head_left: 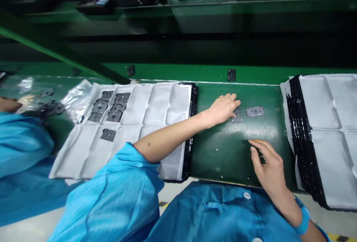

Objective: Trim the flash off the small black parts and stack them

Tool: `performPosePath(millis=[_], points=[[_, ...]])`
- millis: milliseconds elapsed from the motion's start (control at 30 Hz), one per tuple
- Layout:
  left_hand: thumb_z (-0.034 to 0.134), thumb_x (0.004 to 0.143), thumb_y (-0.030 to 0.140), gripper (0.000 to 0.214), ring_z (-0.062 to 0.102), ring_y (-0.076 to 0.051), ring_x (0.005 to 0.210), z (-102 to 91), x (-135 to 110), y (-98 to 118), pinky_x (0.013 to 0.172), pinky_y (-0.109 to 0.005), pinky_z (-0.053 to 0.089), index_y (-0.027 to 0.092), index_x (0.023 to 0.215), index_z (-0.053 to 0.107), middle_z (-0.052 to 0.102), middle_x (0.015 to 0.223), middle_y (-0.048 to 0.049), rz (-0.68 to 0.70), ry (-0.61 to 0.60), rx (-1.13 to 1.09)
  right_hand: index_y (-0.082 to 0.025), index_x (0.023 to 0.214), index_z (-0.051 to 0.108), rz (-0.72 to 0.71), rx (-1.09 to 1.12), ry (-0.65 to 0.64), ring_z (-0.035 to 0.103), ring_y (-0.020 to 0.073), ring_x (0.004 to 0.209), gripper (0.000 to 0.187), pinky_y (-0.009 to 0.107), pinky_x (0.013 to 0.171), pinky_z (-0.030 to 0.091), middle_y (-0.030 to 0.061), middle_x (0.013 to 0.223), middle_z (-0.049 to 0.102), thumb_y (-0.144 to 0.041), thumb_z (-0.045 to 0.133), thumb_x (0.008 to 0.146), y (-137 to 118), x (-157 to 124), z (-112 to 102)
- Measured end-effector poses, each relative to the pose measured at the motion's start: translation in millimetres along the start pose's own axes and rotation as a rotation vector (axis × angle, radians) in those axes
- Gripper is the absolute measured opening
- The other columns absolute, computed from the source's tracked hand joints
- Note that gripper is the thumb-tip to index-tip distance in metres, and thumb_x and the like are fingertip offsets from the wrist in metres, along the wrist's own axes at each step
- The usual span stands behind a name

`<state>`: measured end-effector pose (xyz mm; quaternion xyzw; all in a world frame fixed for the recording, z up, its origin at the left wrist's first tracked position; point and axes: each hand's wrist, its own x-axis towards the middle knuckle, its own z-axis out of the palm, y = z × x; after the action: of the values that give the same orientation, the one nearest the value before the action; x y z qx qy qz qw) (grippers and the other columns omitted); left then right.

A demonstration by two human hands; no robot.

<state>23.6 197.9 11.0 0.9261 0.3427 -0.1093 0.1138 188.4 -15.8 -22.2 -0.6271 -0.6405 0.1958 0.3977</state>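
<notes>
My left hand (224, 109) reaches across the bench, its fingers bent over a dark flat plate with cut-outs (237, 118), gripping or pressing it; the fingertips are partly hidden. Just right of it lies a similar grey plate (254, 111), untouched. Nearer my body, my right hand (270, 165) is cupped above the bench. Small pale pieces (262, 156) show between its thumb and curled fingers, apparently held in the palm. A few like bits are scattered on the green surface (212, 134).
At left, a white-lined sectioned tray (156, 104) holds several dark plates (115, 112). Another lined tray stack (325, 104) stands at right. A small black part (231, 74) lies on the back ledge. A green post (64, 54) slants at left, near a co-worker's blue sleeve (22, 141).
</notes>
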Motion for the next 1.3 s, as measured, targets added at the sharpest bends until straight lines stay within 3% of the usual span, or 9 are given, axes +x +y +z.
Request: performPosePath(millis=[167, 300, 433, 567, 733, 933, 1100, 1200, 1300], points=[[0.07, 0.102, 0.032, 0.037, 0.063, -0.036, 0.124, 3.1, 1, -16, 0.102, -0.044, 0.052, 0.008, 0.129, 0.063, 0.062, 0.134, -0.0214, -0.202, 0.104, -0.03, -0.005, 0.15, 0.061, -0.26, -0.245, -0.317, 0.053, 0.0348, 0.152, 0.046, 0.058, 0.127, 0.041, 0.022, 0.16, 0.06, -0.019, 0.05, 0.108, -2, 19, 48], [0.059, 0.108, 0.035, 0.042, 0.061, -0.036, 0.132, 22.7, -32, -15, 0.111, -0.049, 0.05, 0.007, 0.138, 0.059, 0.062, 0.142, -0.0227, -0.249, 0.218, -0.066, -0.004, 0.162, 0.047, -0.213, -0.416, -0.394, 0.04, 0.0375, 0.161, 0.056, 0.067, 0.133, 0.025, 0.0219, 0.171, 0.044, -0.024, 0.047, 0.11, 16, 14, 58], [0.054, 0.108, 0.055, 0.075, 0.039, -0.039, 0.159, 68.7, -98, 25, 0.128, -0.051, 0.038, 0.002, 0.159, 0.042, 0.042, 0.168, -0.0287, -0.171, 0.222, -0.091, -0.002, 0.165, 0.042, -0.086, -0.472, -0.262, 0.036, 0.0383, 0.163, 0.057, 0.069, 0.132, 0.027, 0.0255, 0.171, 0.042, -0.024, 0.041, 0.112, 33, 1, 34], [0.05, 0.104, 0.07, 0.1, 0.016, -0.044, 0.168, 110.7, -134, 86, 0.134, -0.061, 0.025, -0.005, 0.166, 0.028, 0.022, 0.175, -0.0346, -0.241, 0.173, -0.061, -0.007, 0.159, 0.054, -0.051, -0.342, -0.094, 0.055, 0.0328, 0.152, 0.051, 0.058, 0.123, 0.049, 0.0233, 0.164, 0.054, -0.016, 0.037, 0.111, 37, -3, 9], [0.049, 0.103, 0.072, 0.103, 0.005, -0.041, 0.169, 120.1, -90, 146, 0.138, -0.06, 0.016, -0.005, 0.168, 0.025, 0.014, 0.178, -0.0311, -0.224, 0.233, -0.192, -0.021, 0.124, 0.08, -0.063, -0.189, 0.162, 0.081, 0.0267, 0.115, 0.03, 0.047, 0.104, 0.065, 0.0119, 0.125, 0.083, -0.02, 0.054, 0.109, 36, 9, -13], [0.046, 0.109, 0.039, 0.081, 0.005, -0.031, 0.17, 110.8, -41, 184, 0.139, -0.051, 0.024, 0.0, 0.171, 0.01, 0.01, 0.18, -0.0278, 0.029, 0.385, -0.637, -0.021, 0.101, 0.082, 0.003, -0.1, 0.337, 0.082, 0.0265, 0.089, 0.01, 0.044, 0.088, 0.068, 0.0088, 0.099, 0.084, -0.031, 0.079, 0.098, 35, 14, -28], [0.041, 0.108, 0.025, 0.068, 0.016, -0.031, 0.17, 93.3, -39, 162, 0.132, -0.047, 0.04, 0.008, 0.169, 0.015, 0.002, 0.181, -0.0272, 0.084, 0.395, -0.815, -0.022, 0.104, 0.08, -0.013, -0.075, 0.407, 0.08, 0.0271, 0.095, 0.006, 0.044, 0.087, 0.066, 0.0092, 0.102, 0.082, -0.025, 0.076, 0.101, 31, 10, -32], [0.039, 0.109, 0.02, 0.06, 0.018, -0.031, 0.17, 71.8, -23, 128, 0.134, -0.052, 0.034, 0.008, 0.166, 0.025, 0.019, 0.179, -0.0266, 0.007, 0.465, -0.661, -0.023, 0.107, 0.079, -0.024, -0.074, 0.416, 0.079, 0.0269, 0.099, 0.01, 0.046, 0.091, 0.065, 0.0092, 0.105, 0.081, -0.021, 0.07, 0.103, 28, 11, -32], [0.053, 0.108, 0.026, 0.053, 0.033, -0.038, 0.161, 48.8, 5, 97, 0.128, -0.059, 0.039, 0.005, 0.156, 0.043, 0.038, 0.168, -0.0284, -0.131, 0.399, -0.43, -0.023, 0.105, 0.078, -0.031, -0.084, 0.375, 0.078, 0.0256, 0.097, 0.013, 0.045, 0.091, 0.064, 0.0084, 0.102, 0.08, -0.02, 0.065, 0.105, 27, 12, -30]])
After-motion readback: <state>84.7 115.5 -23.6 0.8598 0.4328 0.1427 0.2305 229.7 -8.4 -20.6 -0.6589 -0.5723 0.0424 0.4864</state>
